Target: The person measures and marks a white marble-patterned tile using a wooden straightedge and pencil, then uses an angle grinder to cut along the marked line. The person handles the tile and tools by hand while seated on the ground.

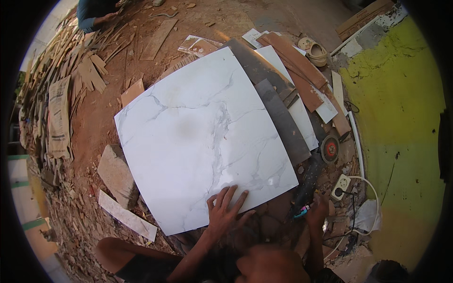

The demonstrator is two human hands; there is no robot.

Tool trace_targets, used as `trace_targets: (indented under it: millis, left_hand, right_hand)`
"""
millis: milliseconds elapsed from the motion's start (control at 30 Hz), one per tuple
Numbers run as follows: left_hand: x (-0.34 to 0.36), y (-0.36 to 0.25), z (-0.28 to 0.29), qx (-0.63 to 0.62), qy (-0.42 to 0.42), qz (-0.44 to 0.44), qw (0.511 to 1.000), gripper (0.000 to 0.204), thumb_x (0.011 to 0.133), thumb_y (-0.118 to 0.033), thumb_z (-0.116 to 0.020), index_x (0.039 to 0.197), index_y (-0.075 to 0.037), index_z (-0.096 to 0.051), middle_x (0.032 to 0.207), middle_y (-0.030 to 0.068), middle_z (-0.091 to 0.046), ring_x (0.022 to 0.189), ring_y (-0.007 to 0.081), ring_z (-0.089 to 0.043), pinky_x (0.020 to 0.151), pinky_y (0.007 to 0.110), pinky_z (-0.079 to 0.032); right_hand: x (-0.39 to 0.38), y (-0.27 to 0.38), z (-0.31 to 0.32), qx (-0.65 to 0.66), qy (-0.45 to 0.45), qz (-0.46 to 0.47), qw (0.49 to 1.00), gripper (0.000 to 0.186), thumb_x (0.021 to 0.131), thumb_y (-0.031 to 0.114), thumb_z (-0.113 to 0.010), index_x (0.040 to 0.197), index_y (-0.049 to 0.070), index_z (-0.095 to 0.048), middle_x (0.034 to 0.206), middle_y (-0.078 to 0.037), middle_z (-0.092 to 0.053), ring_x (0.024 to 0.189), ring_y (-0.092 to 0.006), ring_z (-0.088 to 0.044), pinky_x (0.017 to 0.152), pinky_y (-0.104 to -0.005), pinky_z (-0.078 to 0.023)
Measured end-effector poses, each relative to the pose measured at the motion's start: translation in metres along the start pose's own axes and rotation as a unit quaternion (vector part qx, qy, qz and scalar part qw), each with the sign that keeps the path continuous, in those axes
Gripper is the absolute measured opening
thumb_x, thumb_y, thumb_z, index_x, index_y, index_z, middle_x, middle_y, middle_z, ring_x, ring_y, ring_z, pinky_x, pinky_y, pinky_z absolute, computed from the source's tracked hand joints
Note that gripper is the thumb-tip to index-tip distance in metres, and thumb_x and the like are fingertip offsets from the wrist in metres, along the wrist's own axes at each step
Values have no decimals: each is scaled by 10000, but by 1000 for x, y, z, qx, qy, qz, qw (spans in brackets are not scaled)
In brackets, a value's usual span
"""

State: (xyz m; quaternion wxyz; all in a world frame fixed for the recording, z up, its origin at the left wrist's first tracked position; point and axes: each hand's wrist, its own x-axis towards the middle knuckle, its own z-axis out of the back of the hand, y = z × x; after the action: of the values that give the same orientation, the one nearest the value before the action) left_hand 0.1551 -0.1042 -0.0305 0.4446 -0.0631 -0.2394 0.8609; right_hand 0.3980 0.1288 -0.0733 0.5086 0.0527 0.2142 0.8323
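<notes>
A large square white tile (188, 137) with grey marbled veins lies in front of me. My left hand (225, 210) rests on its near edge, fingers spread and flat, holding nothing. Off the tile's near right corner, my right hand (317, 211) is closed on a small teal object (302, 212), too small and partly covered to name. Just beyond that hand lies an angle grinder (309, 177), its round disc (330, 149) facing up beside the tile's right edge.
Cut brown and grey tile pieces (295, 75) are stacked beyond the tile. A white power strip (340, 186) with a plug and cable lies at right, near a yellow-green wall (396, 118). A stone block (115, 174) and wood strips (89, 73) are at left. Another person's arm (96, 19) shows far left.
</notes>
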Motion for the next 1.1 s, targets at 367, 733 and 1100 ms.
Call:
trace_targets:
  millis: [367, 733, 1100]
  left_hand:
    - [-47, 166, 56, 214, -273, 523, 778, 517, 987, -359, -649, 1273, 57, -538, 1279, 246, -520, 1136, 372, -529, 927, 475, -432]
    - [-74, 201, 64, -355, -358, 562, 656, 459, 996, -396, -661, 694, -57, -592, 641, -33, -499, 550, 83, -406, 494, 303, -327]
    - [-62, 188, 72, -332, -334, 579, 665, 402, 1032, -341, -605, 899, 35, -654, 742, 3, -560, 648, 100, -457, 589, 315, -394]
  right_hand:
    - [46, 7, -1, -54, 72, -99, 991, 505, 897, 7, -567, 1391, -41, -475, 1274, -332, -590, 1207, -515, -555, 1049, -525, -425]
    - [73, -51, -30, -152, 70, -16, 986, 314, 942, 166, -585, 1135, -66, -671, 1065, -294, -685, 1074, -495, -635, 909, -514, -500]
    - [82, -105, -40, -158, 73, 100, 980, 463, 857, 202, -621, 1235, -65, -626, 1179, -305, -656, 1138, -488, -603, 1005, -510, -458]
